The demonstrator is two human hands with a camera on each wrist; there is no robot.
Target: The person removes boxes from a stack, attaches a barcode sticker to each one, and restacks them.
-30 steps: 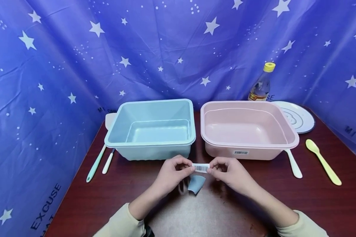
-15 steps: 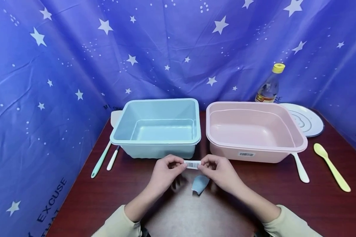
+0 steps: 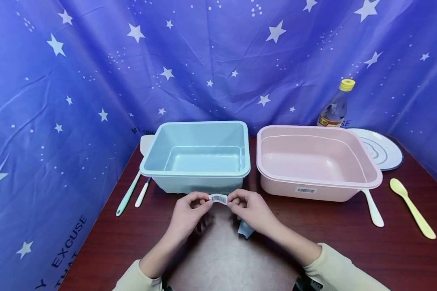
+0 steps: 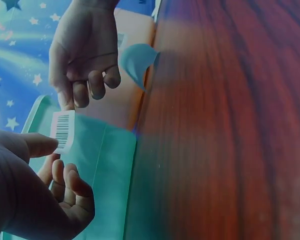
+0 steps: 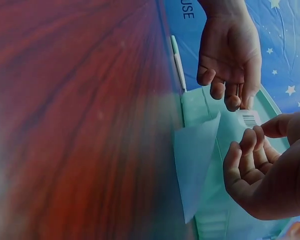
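Note:
A small white barcode sticker (image 3: pixel 218 199) is stretched between both hands, slightly bowed, in front of the light blue basin (image 3: pixel 200 185). My left hand (image 3: pixel 185 214) pinches its left end between thumb and finger, and my right hand (image 3: pixel 253 212) pinches the right end. In the left wrist view the barcode sticker (image 4: pixel 62 131) shows its printed face. A curved piece of grey-blue backing paper (image 3: pixel 245 229) lies near the right hand, partly hidden behind it in the head view. To the right stands the pink basin (image 3: pixel 320 191), with a barcode label (image 3: pixel 306 190) on its front.
Left of the blue basin lie a mint-handled spatula (image 3: pixel 128 198) and a white-handled utensil (image 3: pixel 142 195). A yellow spoon (image 3: pixel 413 208), a white handle (image 3: pixel 373 210), a plate (image 3: pixel 389 151) and a yellow-capped bottle (image 3: pixel 336 106) are at the right. A starry curtain (image 3: pixel 204 52) borders the table.
Both hands have moved left with the barcode sticker, from before the gap between the basins to in front of the blue basin. The right hand now partly covers the backing paper. The view shifted slightly.

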